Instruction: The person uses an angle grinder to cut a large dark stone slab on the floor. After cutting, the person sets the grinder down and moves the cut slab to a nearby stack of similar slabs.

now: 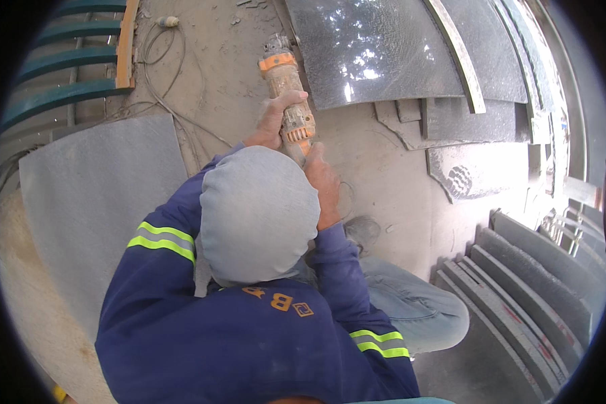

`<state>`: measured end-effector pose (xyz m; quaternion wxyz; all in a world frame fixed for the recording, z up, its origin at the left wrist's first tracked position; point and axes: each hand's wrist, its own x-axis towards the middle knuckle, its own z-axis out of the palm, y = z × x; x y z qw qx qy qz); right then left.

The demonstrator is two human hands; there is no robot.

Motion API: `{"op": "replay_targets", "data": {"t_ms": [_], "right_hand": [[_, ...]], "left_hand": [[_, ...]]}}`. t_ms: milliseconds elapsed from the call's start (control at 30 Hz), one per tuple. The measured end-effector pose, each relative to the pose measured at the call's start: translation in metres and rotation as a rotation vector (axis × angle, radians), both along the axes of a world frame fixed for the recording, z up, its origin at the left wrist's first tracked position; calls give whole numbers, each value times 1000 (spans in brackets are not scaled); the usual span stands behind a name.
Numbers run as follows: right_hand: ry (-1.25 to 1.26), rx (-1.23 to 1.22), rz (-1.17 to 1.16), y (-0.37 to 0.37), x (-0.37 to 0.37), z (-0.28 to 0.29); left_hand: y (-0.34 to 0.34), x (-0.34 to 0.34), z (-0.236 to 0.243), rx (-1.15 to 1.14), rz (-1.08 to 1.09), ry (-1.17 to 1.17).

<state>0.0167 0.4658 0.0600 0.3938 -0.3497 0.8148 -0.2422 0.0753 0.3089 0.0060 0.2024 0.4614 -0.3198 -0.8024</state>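
Note:
Both of my hands grip a dusty orange and grey angle grinder (287, 87) that points away from me. My left hand (274, 120) wraps round the middle of its body, thumb across the top. At the rear end, my right hand (324, 180) is closed round the handle, partly behind my raised knee (259, 212). The grinder's head lies beside the left edge of a dark polished stone slab (377, 50). I cannot make out its disc, nor whether it touches the slab.
A grey stone sheet (108, 202) lies at left, near teal slats (74, 60) in an orange-edged rack. A cable with a pale plug (168, 21) loops over the dusty floor (215, 67). Several slabs (512, 289) stand stacked at lower right; broken pieces (478, 168) lie beyond.

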Motion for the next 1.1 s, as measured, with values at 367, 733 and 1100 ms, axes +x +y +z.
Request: {"op": "replay_targets", "data": {"t_ms": [367, 733, 1100], "right_hand": [[-34, -18, 9, 17, 0, 7], [-28, -49, 14, 8, -3, -3], [3, 56, 44, 7, -2, 6]], "left_hand": [[20, 1, 23, 34, 2, -25], [8, 1, 3, 26, -12, -74], [15, 6, 3, 29, 38, 18]]}}
